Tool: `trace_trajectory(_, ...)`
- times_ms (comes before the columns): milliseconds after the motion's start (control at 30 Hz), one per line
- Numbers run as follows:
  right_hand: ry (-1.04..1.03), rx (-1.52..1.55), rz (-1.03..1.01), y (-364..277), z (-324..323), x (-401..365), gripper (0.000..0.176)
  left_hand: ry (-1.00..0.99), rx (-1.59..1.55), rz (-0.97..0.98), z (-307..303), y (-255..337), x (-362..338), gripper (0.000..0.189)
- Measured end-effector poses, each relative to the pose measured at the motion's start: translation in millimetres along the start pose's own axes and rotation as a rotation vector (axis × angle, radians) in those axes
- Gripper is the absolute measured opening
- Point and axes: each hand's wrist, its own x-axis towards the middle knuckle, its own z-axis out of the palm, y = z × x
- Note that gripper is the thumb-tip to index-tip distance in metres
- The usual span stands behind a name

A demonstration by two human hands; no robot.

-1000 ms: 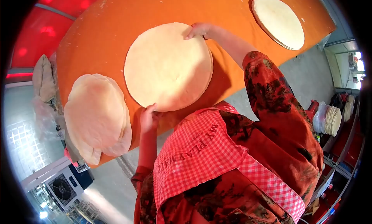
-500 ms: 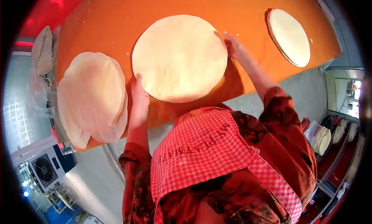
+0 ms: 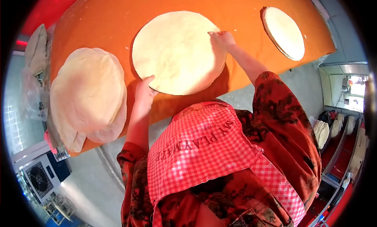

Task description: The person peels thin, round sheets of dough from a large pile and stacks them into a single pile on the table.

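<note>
Two hands work the rim of a round stack of dough sheets (image 3: 178,52) in the upper middle of the frame. The left hand (image 3: 143,94) lies flat, fingers together, pressed against the stack's lower left edge. The right hand (image 3: 223,37) rests on the right edge with its fingers bent onto the top sheet; whether they pinch a layer cannot be told.

The top sheet looks thin and soft, so a dragging fingertip could crease or tear it. A push from one side alone could also skew the layers out of line.

At the left of the frame, a looser pile of flatbreads (image 3: 88,95) overhangs the near edge of the orange table (image 3: 98,26), and a knock from the left forearm might tip some off. A smaller stack (image 3: 283,32) sits well apart at the upper right.

A red checked apron (image 3: 200,148) fills the lower middle. Beyond the table is grey floor (image 3: 90,187), with a fan unit (image 3: 39,176) at the lower left, a cloth bundle (image 3: 35,50) at the upper left and bagged rounds (image 3: 322,132) on the right.
</note>
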Motion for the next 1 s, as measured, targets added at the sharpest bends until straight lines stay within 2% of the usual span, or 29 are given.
trace_trajectory(67, -0.024, -0.091, 0.029, -3.6, -3.4, -8.6, 0.051, -0.068, 0.061, 0.185, -8.6, -17.9, -2.8, 0.023)
trace_trajectory(100, 0.063, 0.016, -0.021, 26.9, 10.8, -2.5, 0.048, -0.007, 0.024, 0.221, -8.9, -16.3, 2.8, 0.024)
trace_trajectory(167, 0.146, 0.239, -0.030, 45.2, 27.2, -24.4, 0.044, 0.056, -0.012, 0.309, -3.0, 1.4, 10.8, 0.025)
trace_trajectory(200, 0.141, 0.350, 0.019, 41.3, 27.2, -60.0, 0.043, 0.057, -0.015, 0.353, -8.3, 10.7, 22.8, 0.026)
trace_trajectory(233, 0.119, 0.458, 0.091, 56.7, 33.5, -66.4, 0.042, 0.062, -0.024, 0.393, -13.1, 15.5, 29.9, 0.027)
trace_trajectory(267, 0.004, 0.634, 0.198, 31.7, 12.5, -86.3, 0.044, -0.009, -0.101, 0.269, -16.2, 18.6, 33.4, 0.030)
trace_trajectory(300, -0.117, 0.811, 0.305, 2.2, -7.0, -99.5, 0.046, 0.014, -0.062, 0.310, -13.7, 17.7, 35.7, 0.031)
trace_trajectory(367, -0.042, 0.651, 0.350, -2.2, -4.4, -70.6, 0.051, 0.066, 0.042, 0.380, -15.5, 9.6, 39.7, 0.035)
trace_trajectory(400, -0.006, 0.572, 0.382, 1.0, 0.0, -60.2, 0.054, 0.192, 0.198, 0.426, -17.7, 1.6, 48.9, 0.040)
trace_trajectory(500, 0.301, -0.235, 0.039, 15.1, 28.6, -57.7, 0.058, 0.431, 0.469, 0.551, 2.7, -4.6, 41.5, 0.039)
trace_trajectory(533, 0.330, -0.214, 0.013, 15.1, 28.7, -61.1, 0.061, 0.450, 0.509, 0.552, 12.3, -0.9, 30.1, 0.037)
trace_trajectory(633, 0.095, -0.131, 0.105, 7.2, 14.9, -61.9, 0.053, 0.335, 0.347, 0.486, 1.0, 1.3, 35.4, 0.033)
trace_trajectory(700, -0.021, -0.079, -0.056, 50.0, 17.3, -19.2, 0.046, 0.128, 0.092, 0.346, -16.4, 8.4, 43.3, 0.031)
trace_trajectory(733, -0.081, 0.023, -0.033, 53.6, 13.9, -21.2, 0.043, 0.018, -0.007, 0.243, -21.7, 14.0, 41.3, 0.031)
trace_trajectory(767, -0.139, 0.124, -0.003, 57.0, 10.5, -23.4, 0.039, -0.090, -0.107, 0.138, -28.3, 16.3, 40.5, 0.032)
trace_trajectory(800, -0.196, 0.302, 0.125, 25.6, -5.5, -48.4, 0.036, -0.169, -0.064, 0.095, -36.9, 12.8, 44.4, 0.039)
trace_trajectory(833, -0.251, 0.480, 0.252, 5.3, -15.0, -65.5, 0.033, -0.161, -0.060, 0.029, -35.5, 7.9, 36.8, 0.039)
trace_trajectory(900, -0.222, 0.462, 0.255, -0.9, -16.0, -72.2, 0.032, -0.146, -0.047, -0.092, -23.9, -0.3, 5.5, 0.039)
trace_trajectory(1000, -0.194, 0.437, 0.263, 1.1, -15.0, -67.6, 0.034, -0.261, -0.128, -0.063, -12.0, -9.3, -17.0, 0.041)
